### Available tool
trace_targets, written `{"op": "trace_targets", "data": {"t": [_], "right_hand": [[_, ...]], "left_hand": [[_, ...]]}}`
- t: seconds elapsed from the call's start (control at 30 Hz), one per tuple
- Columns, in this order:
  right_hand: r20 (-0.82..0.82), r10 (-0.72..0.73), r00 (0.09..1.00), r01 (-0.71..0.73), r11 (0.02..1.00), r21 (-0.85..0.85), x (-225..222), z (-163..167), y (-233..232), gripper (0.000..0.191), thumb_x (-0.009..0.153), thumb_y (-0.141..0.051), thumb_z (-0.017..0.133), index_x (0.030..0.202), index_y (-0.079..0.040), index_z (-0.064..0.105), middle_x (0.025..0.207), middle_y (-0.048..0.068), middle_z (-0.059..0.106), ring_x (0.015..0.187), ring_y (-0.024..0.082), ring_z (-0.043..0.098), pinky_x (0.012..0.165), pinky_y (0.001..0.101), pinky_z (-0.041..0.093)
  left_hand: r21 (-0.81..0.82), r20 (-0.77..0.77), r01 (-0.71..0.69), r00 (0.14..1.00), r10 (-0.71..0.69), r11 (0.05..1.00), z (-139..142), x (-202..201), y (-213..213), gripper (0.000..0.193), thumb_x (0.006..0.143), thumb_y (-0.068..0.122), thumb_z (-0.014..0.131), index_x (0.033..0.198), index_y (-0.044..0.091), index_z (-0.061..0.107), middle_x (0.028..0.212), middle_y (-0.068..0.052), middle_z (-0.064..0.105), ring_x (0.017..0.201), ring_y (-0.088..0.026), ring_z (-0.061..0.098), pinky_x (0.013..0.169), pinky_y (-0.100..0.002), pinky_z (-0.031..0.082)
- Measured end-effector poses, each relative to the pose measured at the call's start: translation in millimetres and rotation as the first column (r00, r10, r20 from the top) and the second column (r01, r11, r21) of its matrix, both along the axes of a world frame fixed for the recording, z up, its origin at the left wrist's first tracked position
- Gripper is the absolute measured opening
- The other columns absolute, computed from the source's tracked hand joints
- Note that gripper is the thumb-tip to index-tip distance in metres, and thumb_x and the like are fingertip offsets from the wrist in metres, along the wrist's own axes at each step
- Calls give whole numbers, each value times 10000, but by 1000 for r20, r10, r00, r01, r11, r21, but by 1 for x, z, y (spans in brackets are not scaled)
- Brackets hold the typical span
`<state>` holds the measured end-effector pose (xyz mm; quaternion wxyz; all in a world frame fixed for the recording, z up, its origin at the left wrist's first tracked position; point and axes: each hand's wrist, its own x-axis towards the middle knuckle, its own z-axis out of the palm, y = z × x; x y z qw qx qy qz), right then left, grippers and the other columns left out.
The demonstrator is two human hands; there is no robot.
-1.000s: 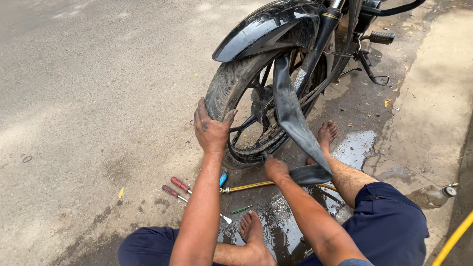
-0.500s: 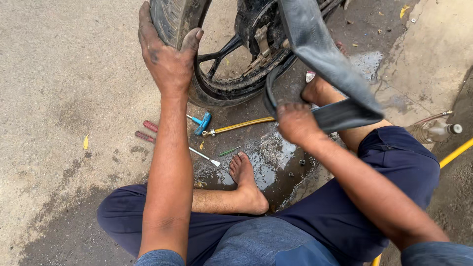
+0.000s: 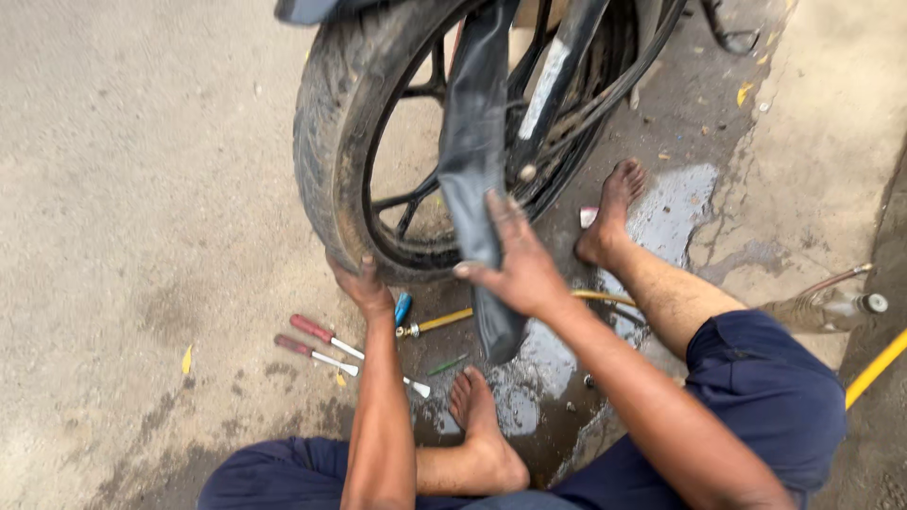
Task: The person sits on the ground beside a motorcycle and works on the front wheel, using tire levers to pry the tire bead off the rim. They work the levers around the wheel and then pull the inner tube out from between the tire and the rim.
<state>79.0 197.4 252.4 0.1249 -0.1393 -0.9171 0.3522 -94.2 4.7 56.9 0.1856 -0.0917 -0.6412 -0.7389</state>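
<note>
Left hand [image 3: 362,286] grips lower edge of motorcycle tyre [image 3: 326,151], centre-left of frame, fingers curled around the tread. Below it, lower left-centre, two red-handled screwdrivers [image 3: 316,342] lie on the concrete ground [image 3: 132,189]. Right hand [image 3: 515,264], centre frame, fingers half-spread, presses against the black inner tube [image 3: 472,142] hanging from the wheel. Yellow hose [image 3: 874,370] at the right edge.
</note>
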Motion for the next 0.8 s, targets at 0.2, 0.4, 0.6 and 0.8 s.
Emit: {"op": "trace_targets", "data": {"t": [0.2, 0.4, 0.6, 0.8], "right_hand": [[-160, 104, 982, -120, 988, -94, -49, -6, -16, 1028, 832, -434, 837, 1588, -41, 263, 1582, 318, 346, 1493, 457, 343, 1188, 482, 329], [-358, -409, 839, 187, 836, -516, -65, -82, 30, 483, 938, -272, 703, 1324, -7, 583, 1179, 170, 697, 1066, 254, 667, 940, 345, 542], [-446, -580, 682, 556, 807, -199, -81, -186, 139, 342, 915, -161, 686, 1199, 21, 633, 1137, 235, 674, 1082, 353, 660, 963, 435, 510], [168, -159, 973, 152, 987, 50, -120, -216, 176, 544, 774, -336, 784, 1168, 15, 651, 1197, 298, 611, 1158, 438, 583, 1073, 462, 447]], "left_hand": [[-108, -11, -53, 999, 52, 993, 47, 30, 4, 1200, 740, 789, 750, 1481, -94, 416, 1399, -240, 590, 1295, -333, 576, 1133, -453, 424], [-374, 37, -24, 999, 41, 927, 10, 29, -20, 1378, 718, 900, 678, 1570, -95, 253, 1454, -274, 536, 1355, -361, 536, 1166, -456, 395], [-353, 46, 186, 982, -182, 917, -10, 4, -49, 1419, 632, 961, 630, 1569, -47, 285, 1510, -249, 482, 1412, -348, 466, 1201, -448, 340], [-282, -77, 46, 994, -71, 958, -18, 11, -28, 1270, 774, 918, 598, 1551, -57, 353, 1584, -209, 398, 1490, -319, 371, 1267, -429, 243]]}}
